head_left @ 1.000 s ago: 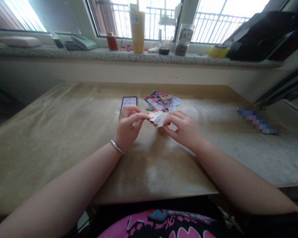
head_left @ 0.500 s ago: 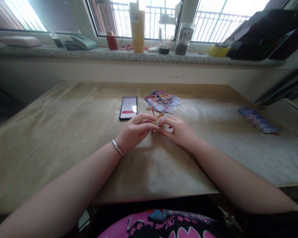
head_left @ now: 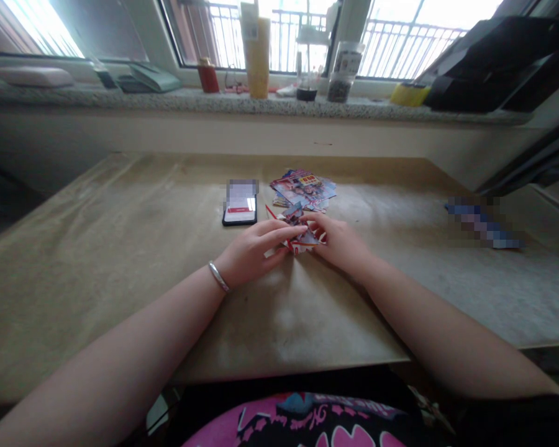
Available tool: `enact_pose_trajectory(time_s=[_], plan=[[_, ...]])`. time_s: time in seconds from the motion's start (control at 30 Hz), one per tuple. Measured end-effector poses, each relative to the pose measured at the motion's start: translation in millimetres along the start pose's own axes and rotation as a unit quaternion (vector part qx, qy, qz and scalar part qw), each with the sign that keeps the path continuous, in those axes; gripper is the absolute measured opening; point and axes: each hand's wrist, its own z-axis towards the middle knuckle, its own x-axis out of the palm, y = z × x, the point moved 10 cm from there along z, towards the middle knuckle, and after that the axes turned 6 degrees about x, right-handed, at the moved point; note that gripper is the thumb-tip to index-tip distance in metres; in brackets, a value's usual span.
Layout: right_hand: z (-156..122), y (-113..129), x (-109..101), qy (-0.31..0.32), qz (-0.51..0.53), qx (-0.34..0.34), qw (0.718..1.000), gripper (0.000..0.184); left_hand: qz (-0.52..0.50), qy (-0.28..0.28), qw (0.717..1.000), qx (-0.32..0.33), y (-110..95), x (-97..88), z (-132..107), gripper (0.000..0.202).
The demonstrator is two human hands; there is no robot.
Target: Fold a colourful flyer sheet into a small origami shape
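Note:
A small folded piece of colourful printed paper (head_left: pixel 296 231) lies on the tan table (head_left: pixel 121 248), pressed between both hands. My left hand (head_left: pixel 254 251), with a silver bracelet on the wrist, has its fingers stretched over the paper's left side. My right hand (head_left: pixel 338 242) pinches the paper's right edge with curled fingers. Just behind lies a loose stack of colourful paper sheets (head_left: pixel 302 188). A phone (head_left: pixel 240 205) with a lit screen lies flat to the left of the stack.
A stone window sill (head_left: pixel 242 104) behind the table carries a tall yellow bottle (head_left: pixel 257 53), a red jar (head_left: pixel 208 76), jars and a yellow item. A black bag (head_left: pixel 494 62) sits at the sill's right end. A blurred blue object (head_left: pixel 482 222) lies on the right.
The folded paper has come down from held upright between the fingers to flat on the table. Both hands lowered with it and now press it. The phone screen has lit up.

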Motion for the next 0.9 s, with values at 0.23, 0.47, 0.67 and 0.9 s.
enact_pose_trajectory(time_s=[0.23,0.47,0.67,0.9], plan=[[3.5,-0.7,-8.4,-0.01,-0.096,-0.044,0.994,0.026,0.027,0.066,0.996,-0.048,8.6,2.3,-1.8,0.027],[4.0,-9.0,2.6,0.058,-0.146,-0.043,0.987,0.026,0.133,0.141,0.974,-0.122,25.9,6.3,-5.9,0.036],[0.7,-6.8,8.9,0.11,-0.139,-0.063,0.982,0.024,0.222,0.177,0.949,-0.14,34.6,11.9,-9.4,0.034],[-0.6,-5.9,5.7,0.113,-0.15,-0.069,0.98,0.028,0.248,0.171,0.936,-0.182,39.4,11.5,-14.6,0.026]])
